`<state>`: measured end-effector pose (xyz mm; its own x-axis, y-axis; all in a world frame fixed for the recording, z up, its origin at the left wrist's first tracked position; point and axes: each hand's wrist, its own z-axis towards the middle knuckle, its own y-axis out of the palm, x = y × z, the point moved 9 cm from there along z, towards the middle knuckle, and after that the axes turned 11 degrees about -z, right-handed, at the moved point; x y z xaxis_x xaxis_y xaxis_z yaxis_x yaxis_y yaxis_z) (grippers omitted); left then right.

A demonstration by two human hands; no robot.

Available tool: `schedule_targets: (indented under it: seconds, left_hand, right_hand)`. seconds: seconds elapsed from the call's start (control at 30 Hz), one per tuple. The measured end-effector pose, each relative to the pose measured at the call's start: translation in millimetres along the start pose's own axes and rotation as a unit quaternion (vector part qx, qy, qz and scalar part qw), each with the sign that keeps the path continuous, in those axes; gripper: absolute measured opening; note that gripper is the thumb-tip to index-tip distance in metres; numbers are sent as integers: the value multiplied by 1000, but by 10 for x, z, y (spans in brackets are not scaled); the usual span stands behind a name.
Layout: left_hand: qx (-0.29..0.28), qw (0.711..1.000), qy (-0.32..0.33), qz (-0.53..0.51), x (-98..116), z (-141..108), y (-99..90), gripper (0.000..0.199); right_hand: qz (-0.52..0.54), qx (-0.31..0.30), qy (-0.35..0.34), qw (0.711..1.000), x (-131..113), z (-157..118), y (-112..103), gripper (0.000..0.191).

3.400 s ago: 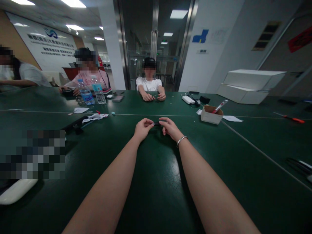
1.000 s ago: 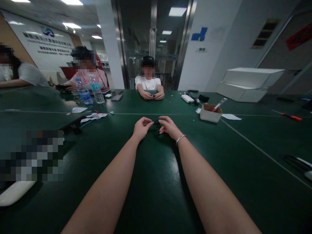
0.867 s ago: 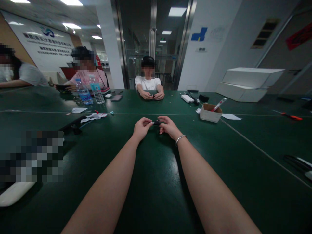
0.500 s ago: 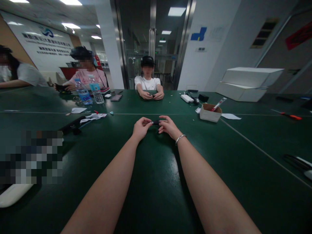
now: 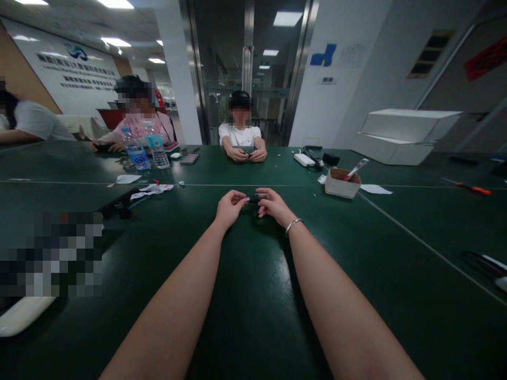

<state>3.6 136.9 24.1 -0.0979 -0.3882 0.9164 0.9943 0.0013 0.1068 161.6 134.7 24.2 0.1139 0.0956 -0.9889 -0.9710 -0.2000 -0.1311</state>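
Both my arms stretch forward over a dark green table (image 5: 245, 295). My left hand (image 5: 229, 208) and my right hand (image 5: 274, 206) meet at the middle, each pinching an end of a small black object (image 5: 253, 199) just above the tabletop. A silver bracelet (image 5: 292, 226) sits on my right wrist. The object is too small to identify; a light tip shows at its left end.
A small cardboard box (image 5: 343, 183) with a pen in it stands to the right. Water bottles (image 5: 135, 149) and paper scraps (image 5: 152, 188) lie at the left. White boxes (image 5: 404, 136) are stacked far right. A red-handled tool (image 5: 471, 188) lies at right. Other people sit across the table.
My hands stay together on the small black object with only slight finger shifts. The person at far left has moved partly out of view.
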Motion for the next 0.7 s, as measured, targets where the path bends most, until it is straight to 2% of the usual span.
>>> schedule_targets:
  seconds: [0.13,0.27,0.4,0.53,0.7]
  left_hand:
    - [-5,1000,0,-12,46,-22,25,15]
    - [-19,1000,-13,-17,82,-52,66,12]
    - [-19,999,-20,-18,93,-59,71,11]
    - [-20,999,-25,-16,91,-58,71,13]
    - [-11,999,-31,-20,89,-65,64,17]
  right_hand:
    - [7,8,18,1000,45,12,-18,22]
    - [17,3,2,1000,23,20,-12,29]
    - [3,4,16,1000,55,29,-15,18]
    - [9,-3,-5,1000,26,31,-4,24]
    - [8,-2,12,1000,54,26,-3,18]
